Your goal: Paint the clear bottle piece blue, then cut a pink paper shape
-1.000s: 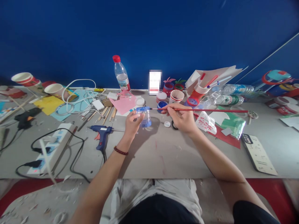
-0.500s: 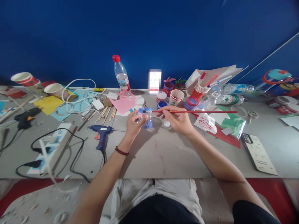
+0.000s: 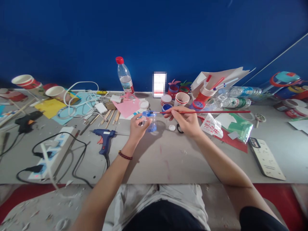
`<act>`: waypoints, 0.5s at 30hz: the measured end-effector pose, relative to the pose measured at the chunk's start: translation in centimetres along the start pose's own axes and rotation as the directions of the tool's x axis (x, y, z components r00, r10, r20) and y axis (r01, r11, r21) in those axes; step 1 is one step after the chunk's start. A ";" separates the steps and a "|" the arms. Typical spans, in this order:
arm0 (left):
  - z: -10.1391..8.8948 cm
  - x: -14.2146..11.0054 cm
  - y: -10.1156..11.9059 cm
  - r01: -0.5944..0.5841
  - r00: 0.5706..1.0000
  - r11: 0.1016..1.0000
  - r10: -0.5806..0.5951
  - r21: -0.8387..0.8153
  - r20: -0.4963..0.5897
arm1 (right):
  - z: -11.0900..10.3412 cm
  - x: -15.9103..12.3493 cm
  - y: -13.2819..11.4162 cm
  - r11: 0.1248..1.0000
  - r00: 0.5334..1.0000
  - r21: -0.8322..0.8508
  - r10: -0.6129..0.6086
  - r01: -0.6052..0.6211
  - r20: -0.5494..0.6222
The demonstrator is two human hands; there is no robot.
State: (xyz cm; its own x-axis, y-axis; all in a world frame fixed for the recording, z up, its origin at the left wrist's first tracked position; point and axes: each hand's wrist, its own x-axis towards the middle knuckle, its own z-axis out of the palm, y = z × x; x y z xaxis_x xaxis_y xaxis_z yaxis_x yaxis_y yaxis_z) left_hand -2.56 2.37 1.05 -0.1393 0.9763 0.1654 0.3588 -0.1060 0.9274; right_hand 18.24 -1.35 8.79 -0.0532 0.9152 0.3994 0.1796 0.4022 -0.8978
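Observation:
My left hand (image 3: 140,126) is closed around a small clear plastic bottle piece (image 3: 152,126), which is tinted blue, most strongly near its top. Pinched in my right hand (image 3: 186,121) is a long red paintbrush (image 3: 214,112), held almost level, its handle pointing right. The bristle end lies at the upper part of the bottle piece; whether it touches cannot be made out. Just beyond my right fingers stands an open jar of blue paint (image 3: 166,109). A small white cap (image 3: 172,128) and a black ring (image 3: 179,128) rest near my right hand.
A blue glue gun (image 3: 105,138) and a power strip (image 3: 54,152) with cables lie at left. Behind are a red-capped bottle (image 3: 125,78) and a paper cup (image 3: 181,99). A phone (image 3: 267,158) lies at right, near coloured paper and plastic bottles.
My right hand and the paintbrush have shifted slightly right, drawing the brush tip right across the bottle piece. The black ring now shows beside my hand. My left hand has hardly moved.

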 end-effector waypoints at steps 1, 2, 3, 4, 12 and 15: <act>0.0 0.0 0.2 0.011 1.000 1.000 -0.012 0.024 0.010 | 0.2 -0.1 0.0 1.000 1.000 0.010 -0.003 0.002 0.026; 0.0 -0.1 0.4 0.020 1.000 0.999 -0.021 0.044 0.016 | 0.3 -0.2 0.0 1.000 0.999 0.014 -0.008 0.007 0.050; 0.0 -0.2 0.5 0.022 1.000 0.998 -0.023 0.059 0.020 | 0.5 -0.2 0.0 1.000 0.997 0.008 -0.013 0.013 0.070; 0.0 -0.2 0.6 0.017 1.000 0.997 -0.019 0.069 0.017 | 0.6 -0.3 -0.1 1.000 0.997 -0.004 -0.019 0.020 0.081; -0.2 0.1 0.1 0.016 1.000 0.998 -0.016 0.058 -0.007 | 0.2 0.1 -0.2 0.997 0.999 -0.073 -0.019 0.016 -0.036; -0.2 0.2 -0.1 0.009 1.000 0.998 -0.008 0.057 -0.009 | -0.1 0.2 -0.1 0.998 0.997 -0.061 -0.001 -0.004 -0.079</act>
State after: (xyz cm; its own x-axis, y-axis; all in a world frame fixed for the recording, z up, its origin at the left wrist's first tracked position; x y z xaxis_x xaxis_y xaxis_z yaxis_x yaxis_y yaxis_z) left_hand -2.77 2.50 1.07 -0.1505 0.9754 0.1608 0.4092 -0.0866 0.9083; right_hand 18.33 -1.21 9.03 0.0244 0.9101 0.4138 0.2394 0.3965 -0.8863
